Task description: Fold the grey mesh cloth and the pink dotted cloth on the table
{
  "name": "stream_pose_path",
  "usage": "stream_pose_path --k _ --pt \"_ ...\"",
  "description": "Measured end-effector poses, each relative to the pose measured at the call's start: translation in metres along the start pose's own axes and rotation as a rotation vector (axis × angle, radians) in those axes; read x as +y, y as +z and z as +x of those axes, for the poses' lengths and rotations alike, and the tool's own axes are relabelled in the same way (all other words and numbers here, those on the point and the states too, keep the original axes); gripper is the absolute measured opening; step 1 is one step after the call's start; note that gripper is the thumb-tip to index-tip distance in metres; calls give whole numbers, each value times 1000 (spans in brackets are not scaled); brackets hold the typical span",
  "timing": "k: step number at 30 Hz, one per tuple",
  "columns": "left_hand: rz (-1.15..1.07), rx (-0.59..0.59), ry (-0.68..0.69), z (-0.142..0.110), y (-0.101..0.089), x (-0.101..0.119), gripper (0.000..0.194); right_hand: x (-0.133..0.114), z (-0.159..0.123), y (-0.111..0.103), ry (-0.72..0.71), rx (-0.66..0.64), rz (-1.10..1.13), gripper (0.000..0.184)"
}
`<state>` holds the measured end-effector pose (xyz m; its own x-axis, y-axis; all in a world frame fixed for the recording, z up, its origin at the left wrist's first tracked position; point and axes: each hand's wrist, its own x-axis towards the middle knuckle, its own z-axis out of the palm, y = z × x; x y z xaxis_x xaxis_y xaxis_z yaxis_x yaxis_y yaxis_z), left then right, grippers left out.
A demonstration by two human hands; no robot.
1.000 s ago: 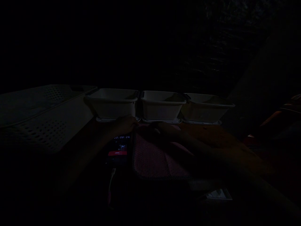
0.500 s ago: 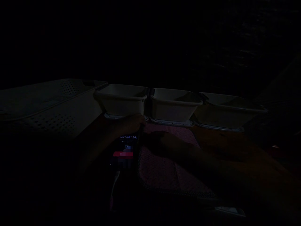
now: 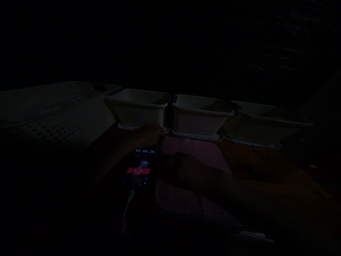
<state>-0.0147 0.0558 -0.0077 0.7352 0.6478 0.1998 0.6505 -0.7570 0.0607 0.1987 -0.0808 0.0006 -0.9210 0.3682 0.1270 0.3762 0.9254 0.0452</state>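
The scene is very dark. My left hand [image 3: 152,135] is curled beside the upper left corner of a pink textured cloth [image 3: 197,202] with a dark edging. What its fingers hold, if anything, is lost in shadow. Over the left part of the cloth lies my right hand [image 3: 179,165], back side up, its fingers hidden in the dark near the left hand. Just below my left hand, a phone [image 3: 138,170] glows with the timer 00:08:24 and a red bar on its screen. A pale cable [image 3: 128,204] runs down from the phone's lower end.
A large pale perforated basket [image 3: 93,115] stands at the left. Three pale bins stand in a row behind the cloth: a left bin [image 3: 141,115], a middle bin [image 3: 198,122] and a right bin [image 3: 255,131]. Brown table surface [image 3: 255,161] shows at the right.
The view has shifted slightly, so the basket, the bins and the phone sit a little higher. My right hand has moved slightly lower over the cloth. The timer reads the same.
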Motion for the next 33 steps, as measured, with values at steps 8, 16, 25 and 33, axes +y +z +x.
stream_pose_path --k 8,16,25,33 --pt "15 -29 -18 0 -7 10 39 -4 0 1 -134 -44 211 24" --pt "31 -6 -17 -1 -6 9 36 -6 -2 -7 -83 -140 219 31" --pt "65 -15 -8 0 -4 10 33 -18 -2 -15 -135 -107 72 35" --pt "49 -12 -15 1 -5 10 36 -14 -3 -13 -153 -103 176 26"
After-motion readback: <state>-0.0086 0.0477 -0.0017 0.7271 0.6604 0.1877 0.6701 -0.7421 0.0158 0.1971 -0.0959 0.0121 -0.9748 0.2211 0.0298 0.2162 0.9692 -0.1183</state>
